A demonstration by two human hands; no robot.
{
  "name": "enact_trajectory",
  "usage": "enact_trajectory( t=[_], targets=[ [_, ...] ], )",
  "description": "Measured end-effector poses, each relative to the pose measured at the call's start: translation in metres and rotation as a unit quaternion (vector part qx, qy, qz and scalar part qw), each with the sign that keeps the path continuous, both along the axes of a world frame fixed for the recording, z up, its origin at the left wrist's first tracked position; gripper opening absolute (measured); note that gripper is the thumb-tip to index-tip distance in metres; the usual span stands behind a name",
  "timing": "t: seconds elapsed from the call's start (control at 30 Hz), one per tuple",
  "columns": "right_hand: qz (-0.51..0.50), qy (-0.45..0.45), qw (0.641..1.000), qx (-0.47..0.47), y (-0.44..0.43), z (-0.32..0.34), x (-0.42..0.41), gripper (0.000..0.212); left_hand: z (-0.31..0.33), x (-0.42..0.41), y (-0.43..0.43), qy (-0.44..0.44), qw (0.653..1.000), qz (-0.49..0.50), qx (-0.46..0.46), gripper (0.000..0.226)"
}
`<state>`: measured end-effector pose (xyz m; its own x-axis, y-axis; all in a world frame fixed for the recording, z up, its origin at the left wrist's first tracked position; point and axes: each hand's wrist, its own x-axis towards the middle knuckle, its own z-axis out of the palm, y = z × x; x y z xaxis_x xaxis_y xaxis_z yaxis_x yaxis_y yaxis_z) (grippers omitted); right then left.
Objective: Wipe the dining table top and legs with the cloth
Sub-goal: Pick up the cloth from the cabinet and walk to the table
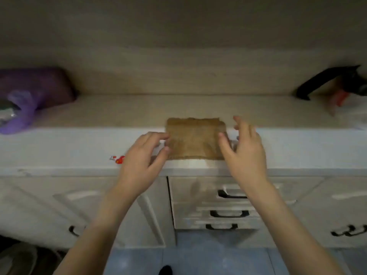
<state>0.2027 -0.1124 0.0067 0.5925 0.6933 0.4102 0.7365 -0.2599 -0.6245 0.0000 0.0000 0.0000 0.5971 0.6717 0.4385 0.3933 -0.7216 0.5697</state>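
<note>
A pale cabinet (111, 197) with panelled doors fills the lower half of the view, and its long light worktop (75, 147) runs from edge to edge below a beige wall (182, 46). Blue floor tiles (200, 259) show at the cabinet's foot. In the middle of the cabinet front is a stack of three drawers (198, 213), each with a dark curved handle (229, 213). At the far left of the worktop, against the wall, lies a purple plastic bag (35, 90), and at the far right a black handle (325, 81) slants up from a blurred heap with a patch of red in it; what that heap is cannot be made out. The brown cloth (195, 139) lies spread flat as a rough rectangle on the middle of the worktop, its near edge close to the front lip, directly above the drawers. Both bare forearms reach up from the bottom of the view to either side of it. The left hand (139, 161) has loosely bent fingers, the index fingertip and thumb tip held apart and touching the cloth's left edge, gripping nothing. The right hand (246, 153) is spread wide, its thumb lying over the cloth's right edge and the other fingers raised above the worktop just beside that edge. A small red object (120, 159) sits on the worktop just left of the left hand.
</note>
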Motion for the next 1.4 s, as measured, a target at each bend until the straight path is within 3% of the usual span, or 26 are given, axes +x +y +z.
enact_trajectory(
  t=[0.1, 0.2, 0.3, 0.5, 0.73, 0.87, 0.97, 1.07, 1.3, 1.4],
  targets=[
    [-0.135, -0.103, 0.966, -0.196, 0.024, 0.007, -0.003, 0.072, 0.003, 0.003, 0.036, 0.096, 0.995, 0.003, 0.037, 0.046],
    [-0.151, -0.08, 0.943, -0.284, 0.04, 0.016, -0.015, 0.069, -0.002, 0.008, 0.062, 0.187, 0.982, 0.006, 0.039, 0.066],
    [-0.111, -0.048, 0.954, -0.274, 0.049, 0.024, -0.021, 0.045, -0.012, 0.007, 0.078, 0.212, 0.976, 0.004, 0.053, 0.073],
    [-0.083, 0.118, 0.955, -0.258, 0.056, 0.031, -0.006, 0.041, -0.018, 0.007, 0.083, 0.222, 0.972, 0.003, 0.077, 0.071],
    [-0.004, 0.177, 0.981, -0.074, 0.057, 0.024, 0.003, 0.017, -0.013, 0.007, 0.08, 0.216, 0.974, 0.004, 0.067, 0.072],
    [0.048, 0.267, 0.961, 0.053, 0.051, 0.028, 0.005, 0.017, -0.004, 0.005, 0.073, 0.168, 0.985, 0.027, 0.021, 0.055],
    [0.107, 0.381, 0.91, 0.122, 0.04, 0.035, 0.001, 0.011, 0.006, -0.003, 0.051, 0.077, 0.995, 0.067, -0.004, 0.041],
    [0.16, 0.47, 0.859, 0.122, 0.022, 0.037, -0.001, 0.006, 0.013, -0.015, 0.015, 0.002, 0.994, 0.109, -0.004, 0.032],
    [0.275, 0.475, 0.832, 0.076, -0.038, 0.015, -0.029, 0.022, -0.016, -0.062, -0.092, -0.119, 0.968, 0.206, -0.075, 0.026],
    [0.308, 0.454, 0.834, 0.054, -0.062, -0.001, -0.05, 0.031, -0.054, -0.093, -0.143, -0.176, 0.932, 0.27, -0.167, 0.031]
  ],
)
